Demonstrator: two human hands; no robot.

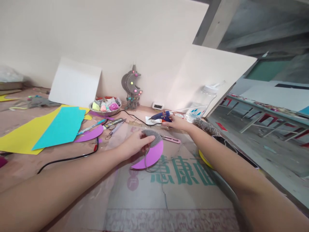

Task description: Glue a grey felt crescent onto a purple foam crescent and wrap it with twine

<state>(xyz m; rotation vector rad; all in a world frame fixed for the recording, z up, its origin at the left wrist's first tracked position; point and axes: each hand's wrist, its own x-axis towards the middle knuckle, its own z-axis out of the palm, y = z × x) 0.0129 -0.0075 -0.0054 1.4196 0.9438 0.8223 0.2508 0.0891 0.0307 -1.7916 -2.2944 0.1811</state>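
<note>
My left hand [137, 145] pinches a purple paper crescent [154, 155] between thumb and fingers. Grey yarn [152, 134] is wound round the crescent's upper part, and a loose strand trails down over the plastic sheet. Farther back, my right hand [177, 124] is at a blue hot glue gun [159, 116], its fingers around the handle end near the orange trigger. The gun's nozzle points left above a small white piece. Just right of the crescent lie pink-handled thread snips [171, 139].
A finished-looking grey moon ornament [132, 84] leans on the back board. Left are a bowl of clay packs [106, 108], turquoise paper [60, 127], yellow paper [21, 135] and a black cord [70, 158]. Right are a plastic bottle [200, 103], grey yarn skein [206, 125] and dark phone [234, 149].
</note>
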